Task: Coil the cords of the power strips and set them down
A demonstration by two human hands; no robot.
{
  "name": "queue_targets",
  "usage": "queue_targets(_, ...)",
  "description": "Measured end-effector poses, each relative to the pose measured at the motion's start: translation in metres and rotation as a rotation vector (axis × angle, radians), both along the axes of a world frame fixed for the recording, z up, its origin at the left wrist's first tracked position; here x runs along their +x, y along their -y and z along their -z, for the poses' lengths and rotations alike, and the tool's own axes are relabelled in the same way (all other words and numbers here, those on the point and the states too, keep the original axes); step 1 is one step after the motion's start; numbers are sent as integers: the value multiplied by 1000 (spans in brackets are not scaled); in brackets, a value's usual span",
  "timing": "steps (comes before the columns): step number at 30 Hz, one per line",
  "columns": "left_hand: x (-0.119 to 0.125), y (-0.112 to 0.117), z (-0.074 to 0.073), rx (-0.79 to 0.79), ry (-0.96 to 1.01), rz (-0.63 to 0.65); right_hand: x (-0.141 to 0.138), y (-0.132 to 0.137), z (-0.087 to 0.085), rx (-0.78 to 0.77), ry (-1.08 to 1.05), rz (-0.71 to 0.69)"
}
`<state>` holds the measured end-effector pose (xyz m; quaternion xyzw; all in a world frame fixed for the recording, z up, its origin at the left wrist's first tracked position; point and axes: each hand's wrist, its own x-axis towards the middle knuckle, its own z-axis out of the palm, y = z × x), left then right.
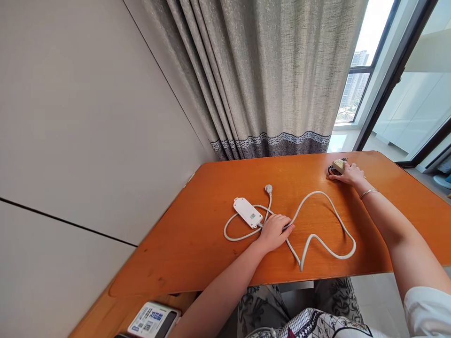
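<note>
A white power strip lies face down on the table, with a label on its underside. Its white cord loops widely to the right and ends in a white plug behind the strip. My left hand is closed over the cord just right of the strip; a small dark bit shows by its fingertips. At the far right of the table, my right hand grips a beige block with a black cable bunched beside it. The hand partly hides the block, so its exact kind is unclear.
The orange wooden table has rounded corners and meets a pale wall panel on the left. Grey curtains hang behind it. A white box with a printed label lies lower, at the bottom left.
</note>
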<state>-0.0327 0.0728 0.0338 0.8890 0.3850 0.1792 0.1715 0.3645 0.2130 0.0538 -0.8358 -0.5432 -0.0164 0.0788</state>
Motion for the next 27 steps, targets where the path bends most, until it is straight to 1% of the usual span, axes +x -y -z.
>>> queue_targets(6, 0, 1, -1, 0, -6, -8, -12, -1, 2, 18, 47, 1)
queue_targets(12, 0, 2, -2, -7, -20, -6, -21, 2, 8, 68, 157, -79)
queue_targets(15, 0, 1, -1, -2, -21, -6, -29, 7, 9, 149, 207, -104)
queue_targets(17, 0, 1, -1, -3, -21, -8, -37, 11, 7, 222, 256, -129)
queue_targets(19, 0, 1, -1, -2, -25, -9, -44, 13, 3, 249, 273, -141)
queue_targets(21, 0, 0, -1, 3, -32, -11, -52, 12, -1, 221, 249, -130)
queue_targets(23, 0, 0, 0, 8, -38, -13, -59, 8, -2, 150, 191, -92)
queue_targets(27, 0, 0, 1, 13, -37, -14, -66, -5, 1, -1, 78, -28)
